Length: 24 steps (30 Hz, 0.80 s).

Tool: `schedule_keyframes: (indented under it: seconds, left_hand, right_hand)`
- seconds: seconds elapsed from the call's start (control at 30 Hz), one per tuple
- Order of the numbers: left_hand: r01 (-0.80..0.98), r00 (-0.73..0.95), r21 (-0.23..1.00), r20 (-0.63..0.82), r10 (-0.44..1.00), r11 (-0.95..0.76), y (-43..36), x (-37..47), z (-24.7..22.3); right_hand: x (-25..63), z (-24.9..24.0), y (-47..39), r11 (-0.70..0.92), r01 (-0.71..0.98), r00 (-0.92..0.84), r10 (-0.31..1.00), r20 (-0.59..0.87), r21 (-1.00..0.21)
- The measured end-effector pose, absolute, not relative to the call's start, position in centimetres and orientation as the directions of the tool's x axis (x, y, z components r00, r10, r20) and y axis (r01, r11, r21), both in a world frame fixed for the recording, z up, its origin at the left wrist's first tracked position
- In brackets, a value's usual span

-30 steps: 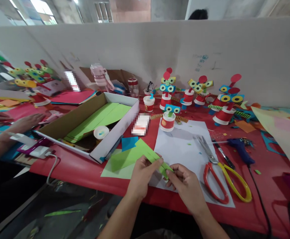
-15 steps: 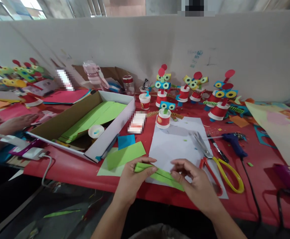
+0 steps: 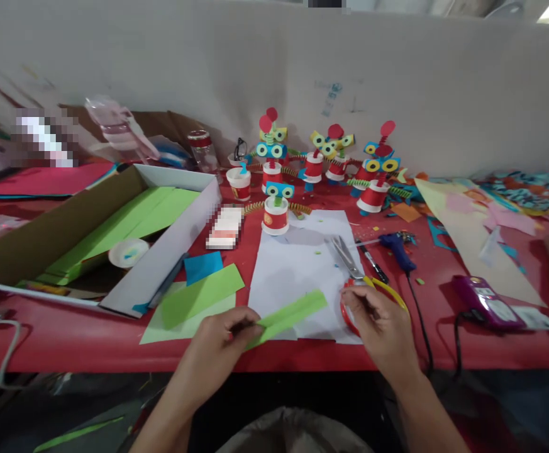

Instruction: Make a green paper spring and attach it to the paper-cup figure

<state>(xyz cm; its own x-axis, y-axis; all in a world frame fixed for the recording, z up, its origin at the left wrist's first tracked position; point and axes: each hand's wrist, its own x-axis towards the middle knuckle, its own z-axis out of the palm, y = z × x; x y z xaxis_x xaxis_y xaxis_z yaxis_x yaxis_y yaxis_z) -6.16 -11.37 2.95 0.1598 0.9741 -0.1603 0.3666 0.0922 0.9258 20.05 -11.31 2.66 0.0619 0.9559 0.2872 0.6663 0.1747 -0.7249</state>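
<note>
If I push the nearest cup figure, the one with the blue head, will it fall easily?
The cup figure is probably light; its body looks like paper. A gentle low push may slide it, as it stands on its wide rim. Its thin pleated arms would likely flex.

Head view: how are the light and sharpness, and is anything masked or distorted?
Head view: bright patch in the top right corner, faint shadow on the pale grey wall; fine detail looks soft; coarse pixel blocks mask a whitish object beside the white paper sheets; wide-angle stretching shows in the white-sided cardboard box at left.
</note>
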Motion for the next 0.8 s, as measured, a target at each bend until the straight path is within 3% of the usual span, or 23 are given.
schedule_keyframes:
  seconds: [0.13,0.23,0.3,0.53,0.8]
  left_hand:
    - [-0.017,-0.100,0.984,-0.179,0.979,0.178,-10.9,-6.2,2.3]
    - [-0.352,-0.222,0.912,-0.298,0.928,0.209,-10.7,-5.1,1.8]
    - [-0.450,-0.230,0.867,-0.344,0.910,0.214,-10.4,-4.4,1.4]
    - [-0.443,-0.253,0.878,-0.313,0.915,0.178,-9.5,-4.2,-0.3]
    - [-0.471,-0.272,0.856,-0.373,0.887,0.216,-9.4,-4.1,0.0]
  right_hand:
    - [24.2,0.7,-11.8,0.084,0.901,0.053,0.953,0.300,-0.426]
    - [25.7,-0.5,-12.3,0.083,0.938,0.005,0.967,0.255,-0.336]
    - [25.9,-0.8,-12.3,0.066,0.945,0.012,0.972,0.236,-0.322]
    - [26.1,-0.4,-11.2,-0.039,0.922,0.095,0.987,0.128,-0.385]
    - [26.4,0.4,-10.9,-0.115,0.965,0.150,0.980,0.135,-0.236]
